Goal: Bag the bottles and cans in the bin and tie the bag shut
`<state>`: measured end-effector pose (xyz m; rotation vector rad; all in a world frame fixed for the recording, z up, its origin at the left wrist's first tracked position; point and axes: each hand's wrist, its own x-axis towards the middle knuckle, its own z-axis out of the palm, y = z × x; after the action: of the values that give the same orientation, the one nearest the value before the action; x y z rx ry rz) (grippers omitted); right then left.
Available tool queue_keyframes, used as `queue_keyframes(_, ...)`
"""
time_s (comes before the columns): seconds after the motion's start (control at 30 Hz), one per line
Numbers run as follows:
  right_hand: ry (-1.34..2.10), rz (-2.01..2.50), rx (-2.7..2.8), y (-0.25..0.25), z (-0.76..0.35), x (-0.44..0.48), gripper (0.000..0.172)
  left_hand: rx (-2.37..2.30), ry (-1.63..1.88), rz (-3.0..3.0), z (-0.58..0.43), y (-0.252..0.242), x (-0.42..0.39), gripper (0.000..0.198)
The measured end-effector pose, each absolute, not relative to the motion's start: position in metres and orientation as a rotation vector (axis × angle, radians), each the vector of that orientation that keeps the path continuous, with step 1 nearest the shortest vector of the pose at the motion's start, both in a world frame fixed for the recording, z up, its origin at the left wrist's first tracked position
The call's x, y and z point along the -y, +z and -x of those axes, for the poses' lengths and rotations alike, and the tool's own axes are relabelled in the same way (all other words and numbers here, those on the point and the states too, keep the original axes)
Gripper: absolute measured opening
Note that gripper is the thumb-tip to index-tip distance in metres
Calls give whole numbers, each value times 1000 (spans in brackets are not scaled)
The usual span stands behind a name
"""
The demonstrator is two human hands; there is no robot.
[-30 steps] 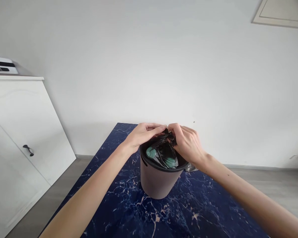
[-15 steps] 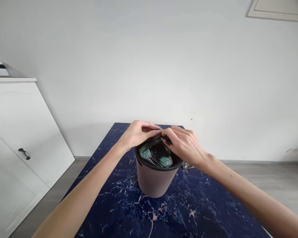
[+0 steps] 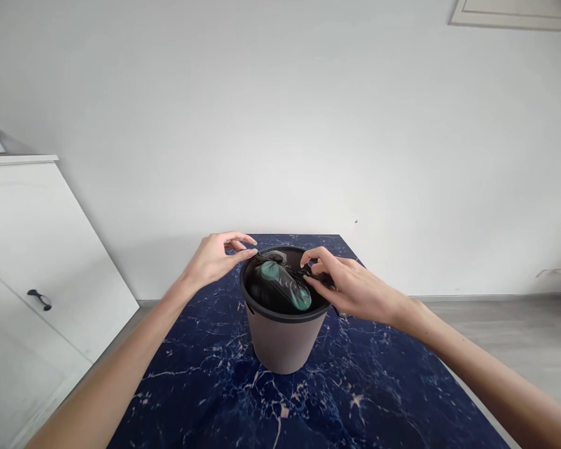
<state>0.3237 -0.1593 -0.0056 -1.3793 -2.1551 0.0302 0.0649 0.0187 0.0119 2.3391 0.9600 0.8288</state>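
Observation:
A grey bin (image 3: 283, 340) with a dark rim stands on a dark blue marbled table (image 3: 206, 386). Inside it lies a black plastic bag (image 3: 273, 288) with something green showing through. My left hand (image 3: 215, 259) is at the bin's left rim, thumb and fingers pinching one black end of the bag. My right hand (image 3: 350, 288) is at the right rim, pinching the other end. The two ends are stretched apart across the top of the bin.
A white cabinet (image 3: 32, 262) with a black handle (image 3: 40, 299) stands at the left, with a flat item on its top. A white wall rises behind the table. Grey floor (image 3: 505, 330) shows at the right, and a small clear scrap lies behind the bin.
My hands were together over the middle of the bin; now they have drawn apart to either rim, pulling the bag's ends outward. The view has shifted slightly to the right.

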Motion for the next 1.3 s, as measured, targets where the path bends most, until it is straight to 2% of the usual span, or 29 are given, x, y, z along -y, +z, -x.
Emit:
queue_keyframes(0.1,132,1442,2168,-1,-325,160,24,-911,894,-2266,-61,11,-9,47)
queue_keyframes(0.23,222,1489,2208,10,-322,147,47,-781,1001,-2098,-62,14,10,43)
queue_keyframes(0.3,216,1479,2241,15,-315,136,51,-739,1041,-2039,-65,16,20,42)
queue_keyframes(0.47,148,1422,2360,14,-296,112,21,-685,1084,-1988,-66,18,36,43)
queue_keyframes(0.57,98,1408,2316,8,-294,110,18,-699,1113,-1912,-57,10,39,50)
queue_keyframes(0.73,263,1319,1889,5,-304,111,20,-970,1290,-1614,-30,-49,47,56)
queue_keyframes(0.87,441,1087,1379,19,-314,108,31,-1219,1179,-1544,-6,-131,63,69)
queue_keyframes(1.0,325,945,1113,52,-338,114,34,-1292,1015,-1599,16,-191,84,73)
queue_keyframes(1.17,118,792,874,102,-399,161,28,-1272,953,-1812,32,-213,101,59)
queue_keyframes(1.3,26,922,918,101,-445,216,17,-1241,978,-1858,34,-213,105,56)
